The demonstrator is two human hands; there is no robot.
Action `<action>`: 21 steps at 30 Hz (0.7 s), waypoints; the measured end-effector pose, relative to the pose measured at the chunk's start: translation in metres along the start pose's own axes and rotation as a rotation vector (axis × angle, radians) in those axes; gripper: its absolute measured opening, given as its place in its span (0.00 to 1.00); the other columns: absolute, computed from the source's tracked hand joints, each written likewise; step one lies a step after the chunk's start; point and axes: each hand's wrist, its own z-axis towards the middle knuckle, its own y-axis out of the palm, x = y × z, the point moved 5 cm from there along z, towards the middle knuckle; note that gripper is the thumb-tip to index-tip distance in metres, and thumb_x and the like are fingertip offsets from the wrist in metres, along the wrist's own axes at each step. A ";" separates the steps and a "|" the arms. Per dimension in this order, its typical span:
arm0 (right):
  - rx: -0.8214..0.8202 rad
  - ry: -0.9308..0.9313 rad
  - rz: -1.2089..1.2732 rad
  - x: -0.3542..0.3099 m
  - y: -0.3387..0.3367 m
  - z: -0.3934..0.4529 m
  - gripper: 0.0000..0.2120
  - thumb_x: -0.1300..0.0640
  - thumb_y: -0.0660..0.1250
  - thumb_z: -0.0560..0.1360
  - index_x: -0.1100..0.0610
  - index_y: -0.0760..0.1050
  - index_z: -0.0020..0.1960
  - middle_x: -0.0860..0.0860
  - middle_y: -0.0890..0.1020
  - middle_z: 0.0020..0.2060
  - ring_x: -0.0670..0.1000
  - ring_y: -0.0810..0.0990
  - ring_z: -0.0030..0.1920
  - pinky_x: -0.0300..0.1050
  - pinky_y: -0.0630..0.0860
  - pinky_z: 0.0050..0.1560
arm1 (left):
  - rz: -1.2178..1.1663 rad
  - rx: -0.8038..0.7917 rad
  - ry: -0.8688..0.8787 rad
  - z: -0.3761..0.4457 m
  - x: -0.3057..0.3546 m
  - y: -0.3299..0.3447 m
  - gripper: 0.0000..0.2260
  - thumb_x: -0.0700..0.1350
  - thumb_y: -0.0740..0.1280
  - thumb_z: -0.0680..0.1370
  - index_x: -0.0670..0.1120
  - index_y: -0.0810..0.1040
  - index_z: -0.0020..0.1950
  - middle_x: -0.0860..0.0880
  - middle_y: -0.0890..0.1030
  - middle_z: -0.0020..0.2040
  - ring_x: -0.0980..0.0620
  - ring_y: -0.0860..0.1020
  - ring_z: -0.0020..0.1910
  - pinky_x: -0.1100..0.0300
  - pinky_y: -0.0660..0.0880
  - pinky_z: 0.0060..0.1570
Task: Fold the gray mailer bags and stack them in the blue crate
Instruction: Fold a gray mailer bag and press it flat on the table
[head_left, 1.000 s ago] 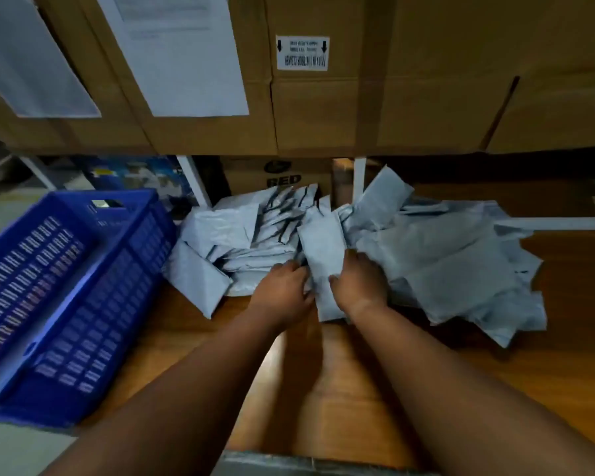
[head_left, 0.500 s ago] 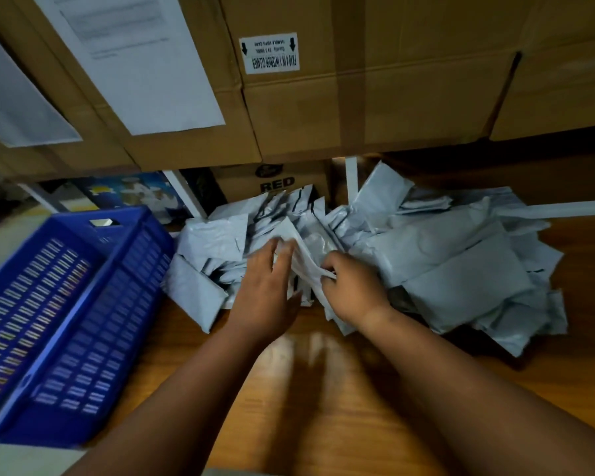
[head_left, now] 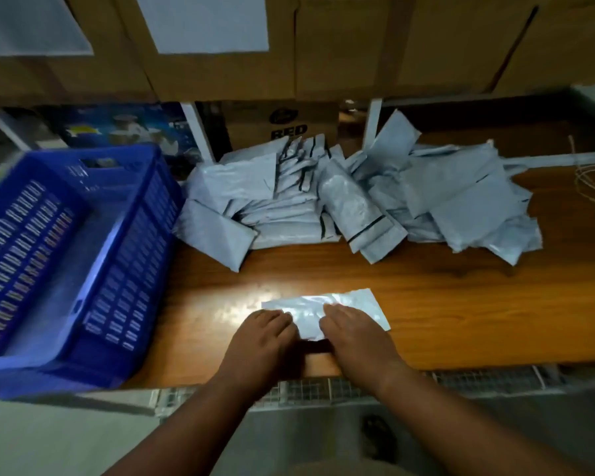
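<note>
One gray mailer bag (head_left: 344,305) lies flat on the wooden table (head_left: 461,321) near its front edge. My left hand (head_left: 261,341) rests on the bag's left part, and my right hand (head_left: 354,334) presses flat on its right part. Both hands cover the bag's near edge. A loose pile of gray mailer bags (head_left: 358,197) spreads across the back of the table. The blue crate (head_left: 66,255) stands at the left, and no bags show inside it.
Large cardboard boxes (head_left: 358,46) with white paper sheets hang over the back of the table. A smaller box marked RED (head_left: 285,125) sits behind the pile. A thin cord (head_left: 591,176) lies at the far right. A metal grille (head_left: 478,379) runs under the table's front edge.
Both hands pulled one bag out of the pile and brought it toward me. It now lies flat near the front edge under my hands. The view tilted down.
</note>
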 end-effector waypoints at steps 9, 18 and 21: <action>-0.189 0.179 0.047 -0.037 -0.001 -0.034 0.23 0.42 0.62 0.84 0.49 0.69 0.76 0.55 0.68 0.81 0.57 0.65 0.81 0.58 0.63 0.81 | -0.058 0.030 -0.050 -0.056 -0.006 0.017 0.19 0.45 0.65 0.80 0.40 0.80 0.69 0.39 0.79 0.71 0.37 0.75 0.73 0.43 0.71 0.72; -0.275 0.200 -0.075 0.005 0.004 0.028 0.33 0.39 0.51 0.86 0.54 0.54 0.86 0.56 0.49 0.87 0.57 0.46 0.86 0.62 0.46 0.85 | -0.067 -0.120 -0.261 0.020 0.009 0.026 0.36 0.57 0.56 0.82 0.41 0.55 0.86 0.39 0.51 0.87 0.41 0.47 0.86 0.40 0.54 0.82; -0.334 0.202 -0.059 0.012 0.024 0.027 0.36 0.37 0.46 0.84 0.53 0.48 0.88 0.54 0.44 0.87 0.55 0.40 0.86 0.62 0.40 0.84 | -0.028 -0.215 -0.377 0.027 0.004 0.047 0.36 0.60 0.48 0.84 0.42 0.50 0.87 0.40 0.44 0.87 0.43 0.41 0.86 0.40 0.48 0.83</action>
